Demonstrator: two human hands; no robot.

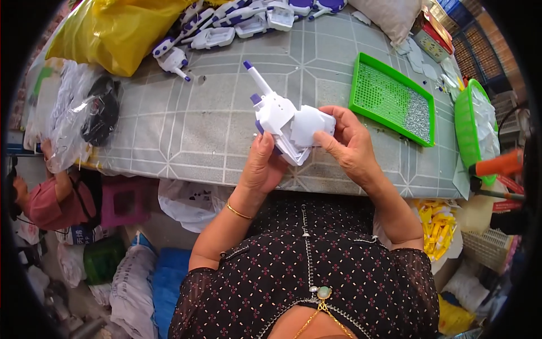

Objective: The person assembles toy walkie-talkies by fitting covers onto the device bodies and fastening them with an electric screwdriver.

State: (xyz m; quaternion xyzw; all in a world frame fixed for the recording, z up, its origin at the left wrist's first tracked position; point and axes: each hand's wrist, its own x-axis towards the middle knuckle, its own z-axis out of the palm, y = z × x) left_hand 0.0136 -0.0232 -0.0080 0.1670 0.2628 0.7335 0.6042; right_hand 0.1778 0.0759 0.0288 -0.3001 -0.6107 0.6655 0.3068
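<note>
In front of me, above the near part of the table, my left hand (263, 167) is closed round a white and purple plastic toy (275, 114) shaped like a walkie-talkie. Its purple-tipped antenna points away to the upper left. A flat white plastic cover (312, 125) is pinched between the thumb and fingers of my right hand (353, 146). The cover lies tilted over the lower part of the toy, overlapping it; whether it is seated cannot be seen. My left fingers are partly hidden behind the toy.
A green tray (389, 125) with small metal screws (418, 113) lies to the right. Several similar toys (212, 38) are piled at the back beside a yellow bag (113, 37). At the right edge are a green basket (466, 127) and an orange-handled tool (499, 164). Another person (56, 198) is at left.
</note>
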